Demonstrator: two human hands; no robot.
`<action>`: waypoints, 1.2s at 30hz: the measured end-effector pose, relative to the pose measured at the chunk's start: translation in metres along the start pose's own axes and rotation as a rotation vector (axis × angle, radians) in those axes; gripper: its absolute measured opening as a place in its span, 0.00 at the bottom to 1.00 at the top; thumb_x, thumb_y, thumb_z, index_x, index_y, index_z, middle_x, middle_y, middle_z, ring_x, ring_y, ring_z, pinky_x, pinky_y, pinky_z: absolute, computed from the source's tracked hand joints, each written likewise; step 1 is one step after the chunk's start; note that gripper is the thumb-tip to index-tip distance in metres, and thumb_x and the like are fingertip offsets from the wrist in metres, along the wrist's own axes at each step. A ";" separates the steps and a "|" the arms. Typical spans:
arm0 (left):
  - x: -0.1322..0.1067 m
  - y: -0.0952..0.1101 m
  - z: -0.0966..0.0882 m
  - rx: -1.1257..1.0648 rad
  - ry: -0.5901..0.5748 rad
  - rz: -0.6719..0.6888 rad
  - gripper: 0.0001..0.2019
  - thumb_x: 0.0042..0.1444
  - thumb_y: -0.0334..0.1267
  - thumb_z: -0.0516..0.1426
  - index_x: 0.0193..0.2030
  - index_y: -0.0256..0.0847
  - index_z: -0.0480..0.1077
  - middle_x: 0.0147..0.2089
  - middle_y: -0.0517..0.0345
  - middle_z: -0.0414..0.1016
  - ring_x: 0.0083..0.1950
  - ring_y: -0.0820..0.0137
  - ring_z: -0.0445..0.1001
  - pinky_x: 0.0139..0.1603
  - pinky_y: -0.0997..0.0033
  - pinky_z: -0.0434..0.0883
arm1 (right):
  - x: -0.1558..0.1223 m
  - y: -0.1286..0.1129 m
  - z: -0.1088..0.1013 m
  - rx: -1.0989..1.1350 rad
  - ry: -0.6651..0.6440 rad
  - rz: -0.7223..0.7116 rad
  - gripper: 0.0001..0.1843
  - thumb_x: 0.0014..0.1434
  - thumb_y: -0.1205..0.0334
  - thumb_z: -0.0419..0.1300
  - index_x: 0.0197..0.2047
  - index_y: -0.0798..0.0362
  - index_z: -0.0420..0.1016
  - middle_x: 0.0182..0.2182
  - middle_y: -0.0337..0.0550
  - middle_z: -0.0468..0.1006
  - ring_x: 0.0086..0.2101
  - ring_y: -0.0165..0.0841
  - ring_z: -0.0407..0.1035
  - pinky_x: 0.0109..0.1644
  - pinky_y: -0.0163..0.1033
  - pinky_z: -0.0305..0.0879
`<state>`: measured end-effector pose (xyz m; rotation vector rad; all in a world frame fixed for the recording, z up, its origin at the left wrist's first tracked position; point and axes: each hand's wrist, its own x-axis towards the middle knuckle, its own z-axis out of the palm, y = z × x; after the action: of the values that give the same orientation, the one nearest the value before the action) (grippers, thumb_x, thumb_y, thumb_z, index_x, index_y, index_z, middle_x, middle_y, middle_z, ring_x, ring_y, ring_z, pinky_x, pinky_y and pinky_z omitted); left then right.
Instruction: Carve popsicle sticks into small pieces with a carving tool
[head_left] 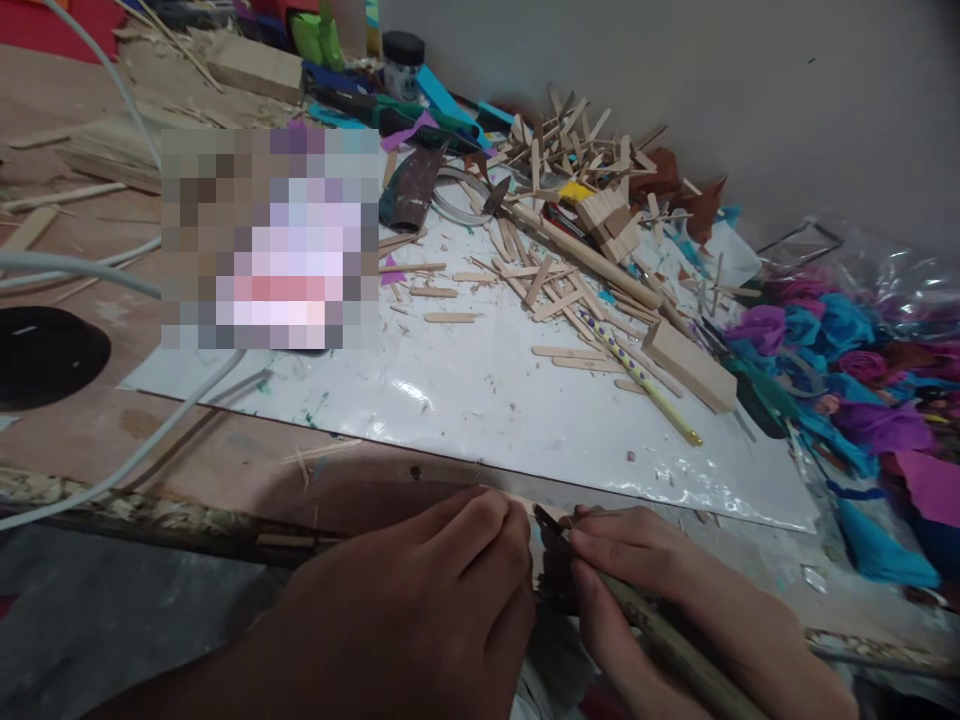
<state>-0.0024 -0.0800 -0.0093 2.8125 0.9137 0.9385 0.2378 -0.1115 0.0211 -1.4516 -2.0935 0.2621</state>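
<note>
At the near table edge, a dark-tipped tool was gripped by the right hand, its tip best kept steady and clear of the left hand, whose fingers were curled closed, on what could not be told.

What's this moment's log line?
left hand: curled, hold unclear | right hand: gripping long-handled tool | white sheet: wooden sticks, wood block
</note>
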 end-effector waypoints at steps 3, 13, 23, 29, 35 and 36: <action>-0.002 0.000 0.001 -0.008 -0.008 0.018 0.22 0.81 0.25 0.48 0.56 0.35 0.87 0.59 0.50 0.90 0.56 0.60 0.84 0.67 0.62 0.75 | 0.001 -0.005 0.001 0.044 0.074 0.070 0.10 0.64 0.60 0.76 0.49 0.43 0.90 0.40 0.48 0.93 0.39 0.49 0.91 0.42 0.48 0.91; -0.002 -0.003 -0.001 -0.014 -0.015 0.031 0.22 0.81 0.25 0.47 0.57 0.33 0.86 0.60 0.48 0.90 0.56 0.59 0.84 0.66 0.61 0.76 | 0.002 -0.013 0.010 0.090 0.121 0.116 0.14 0.59 0.51 0.81 0.48 0.42 0.91 0.38 0.48 0.92 0.39 0.53 0.90 0.39 0.51 0.91; -0.002 -0.001 0.002 -0.026 -0.038 0.017 0.21 0.81 0.25 0.49 0.56 0.33 0.86 0.58 0.48 0.90 0.55 0.59 0.84 0.64 0.61 0.76 | -0.003 -0.010 -0.001 -0.040 -0.041 0.015 0.10 0.70 0.68 0.69 0.49 0.41 0.83 0.43 0.42 0.92 0.37 0.40 0.90 0.38 0.39 0.87; 0.001 -0.002 0.007 -0.074 0.014 -0.006 0.22 0.82 0.25 0.48 0.52 0.33 0.86 0.50 0.51 0.89 0.50 0.60 0.82 0.61 0.60 0.77 | -0.004 -0.025 0.007 -0.028 0.039 0.068 0.14 0.70 0.68 0.69 0.53 0.38 0.83 0.47 0.46 0.92 0.43 0.50 0.90 0.42 0.49 0.90; -0.001 -0.003 0.004 -0.034 0.013 0.053 0.18 0.81 0.26 0.52 0.53 0.32 0.85 0.51 0.49 0.88 0.52 0.58 0.82 0.63 0.60 0.76 | 0.002 -0.025 0.008 -0.024 0.021 0.028 0.11 0.72 0.69 0.67 0.50 0.40 0.81 0.47 0.43 0.91 0.44 0.44 0.89 0.45 0.43 0.87; -0.002 -0.003 0.004 -0.026 0.003 0.061 0.16 0.81 0.27 0.53 0.53 0.32 0.85 0.50 0.49 0.88 0.51 0.57 0.82 0.63 0.59 0.76 | 0.004 -0.023 0.009 -0.017 0.012 -0.009 0.11 0.71 0.70 0.66 0.49 0.41 0.80 0.45 0.42 0.91 0.43 0.43 0.89 0.44 0.42 0.87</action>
<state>-0.0029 -0.0777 -0.0140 2.8327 0.8137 0.9553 0.2135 -0.1155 0.0264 -1.4502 -2.0967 0.2319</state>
